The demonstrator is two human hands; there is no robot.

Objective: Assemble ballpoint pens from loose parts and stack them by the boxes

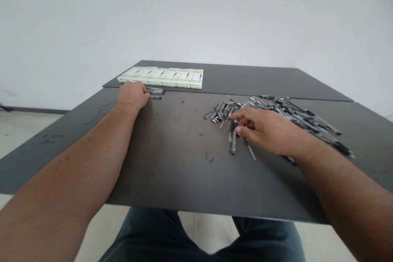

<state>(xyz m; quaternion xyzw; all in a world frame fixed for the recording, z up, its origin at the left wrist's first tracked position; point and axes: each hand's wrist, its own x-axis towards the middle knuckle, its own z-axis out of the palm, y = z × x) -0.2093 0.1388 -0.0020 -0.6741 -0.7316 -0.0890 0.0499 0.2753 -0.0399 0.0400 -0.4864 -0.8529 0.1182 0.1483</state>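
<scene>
At the left of the table my left hand point(133, 93) rests with its fingers bent, closed around the end of a pen point(155, 97). Just beyond that pen, a small bunch of pens point(156, 90) lies side by side. My right hand point(260, 129) hovers over the near-left side of a loose pile of pens point(307, 120), thumb and forefinger apart, the other fingers curled. Below its fingertips lie clear pen barrels point(233, 141) and a thin pen refill point(250, 150). Small pen caps and tips point(217, 112) are heaped beyond the forefinger.
A row of white and green boxes point(175, 77) with pen pictures stands at the far left. Behind the grey table point(178, 163) is a pale wall. A seam crosses the tabletop near the boxes. Dark marks dot the surface. My legs are under the near edge.
</scene>
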